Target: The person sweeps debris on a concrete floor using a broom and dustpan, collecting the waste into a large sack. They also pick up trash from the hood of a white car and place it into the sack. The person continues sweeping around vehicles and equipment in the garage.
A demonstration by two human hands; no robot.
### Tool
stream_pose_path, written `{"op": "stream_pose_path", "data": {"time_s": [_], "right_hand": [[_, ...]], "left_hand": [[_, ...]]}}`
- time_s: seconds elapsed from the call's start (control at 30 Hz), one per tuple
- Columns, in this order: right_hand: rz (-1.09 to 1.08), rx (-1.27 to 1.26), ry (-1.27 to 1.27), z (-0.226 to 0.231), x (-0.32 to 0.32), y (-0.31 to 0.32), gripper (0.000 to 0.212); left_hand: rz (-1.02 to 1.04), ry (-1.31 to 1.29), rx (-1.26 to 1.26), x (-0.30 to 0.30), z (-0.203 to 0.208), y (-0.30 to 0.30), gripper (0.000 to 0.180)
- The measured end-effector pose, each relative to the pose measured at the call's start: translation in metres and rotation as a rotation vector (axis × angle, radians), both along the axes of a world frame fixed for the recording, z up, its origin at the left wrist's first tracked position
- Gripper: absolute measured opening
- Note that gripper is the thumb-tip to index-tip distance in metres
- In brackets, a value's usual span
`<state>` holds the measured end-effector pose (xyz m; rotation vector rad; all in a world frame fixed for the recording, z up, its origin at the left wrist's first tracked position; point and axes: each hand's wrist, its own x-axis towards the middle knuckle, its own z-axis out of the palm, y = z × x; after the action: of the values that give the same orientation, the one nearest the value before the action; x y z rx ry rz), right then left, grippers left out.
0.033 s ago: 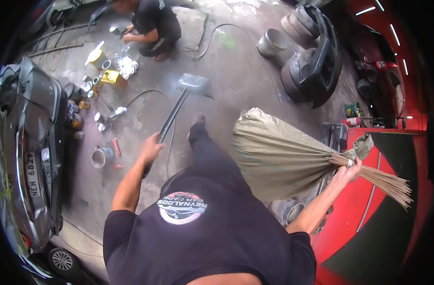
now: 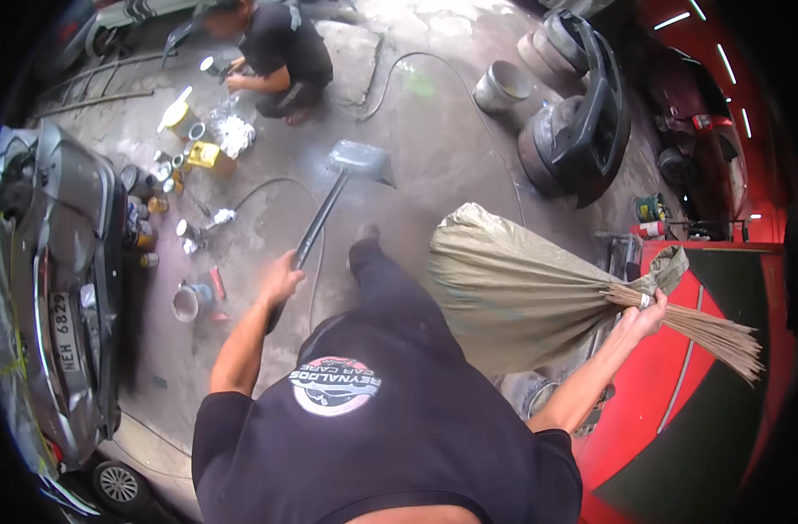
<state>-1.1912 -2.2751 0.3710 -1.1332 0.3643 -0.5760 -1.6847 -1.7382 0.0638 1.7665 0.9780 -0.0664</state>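
Both hands full: left hand (image 2: pixel 281 279) gripping the long-handled dustpan (image 2: pixel 361 161), left of the sack (image 2: pixel 517 293), right hand (image 2: pixel 647 315) clutching sack and stick broom (image 2: pixel 709 340).

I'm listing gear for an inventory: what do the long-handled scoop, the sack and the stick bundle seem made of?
Scoop: probably sheet metal, by its dull grey, lighter-streaked face, though plastic is possible.
Sack: likely woven plastic, olive-tan, with crisp creases and slight sheen.
Stick bundle: probably plant fibre or wood, by its thin, matte tan strands.

Left of the left grip (image 2: pixel 279 279) stand a grey car (image 2: pixel 78 227) and a bucket (image 2: pixel 189 303); beyond it, a person (image 2: pixel 285 54) crouches.
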Motion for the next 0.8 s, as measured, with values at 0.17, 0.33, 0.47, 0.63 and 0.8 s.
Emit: {"op": "stream_pose_path", "data": {"time_s": [0.17,0.33,0.47,0.63,0.8], "right_hand": [[0.039,-0.028,0.021,0.036,0.142,0.157,0.024],[0.151,0.016,-0.021,0.088,0.270,0.292,0.019],[0.157,0.022,-0.112,0.091,0.409,0.393,0.030],[0.123,0.010,-0.145,0.133,0.591,0.527,0.033],[0.371,0.013,-0.128,0.140,0.756,0.599,0.022]], "left_hand": [[0.063,-0.109,0.025,0.133,0.023,0.114,0.070],[0.094,-0.140,-0.074,0.282,0.078,0.223,0.070],[0.139,-0.165,-0.151,0.395,0.084,0.313,0.064],[0.118,-0.185,-0.022,0.521,0.043,0.440,0.060],[0.195,-0.282,-0.022,0.639,0.051,0.551,0.061]]}}
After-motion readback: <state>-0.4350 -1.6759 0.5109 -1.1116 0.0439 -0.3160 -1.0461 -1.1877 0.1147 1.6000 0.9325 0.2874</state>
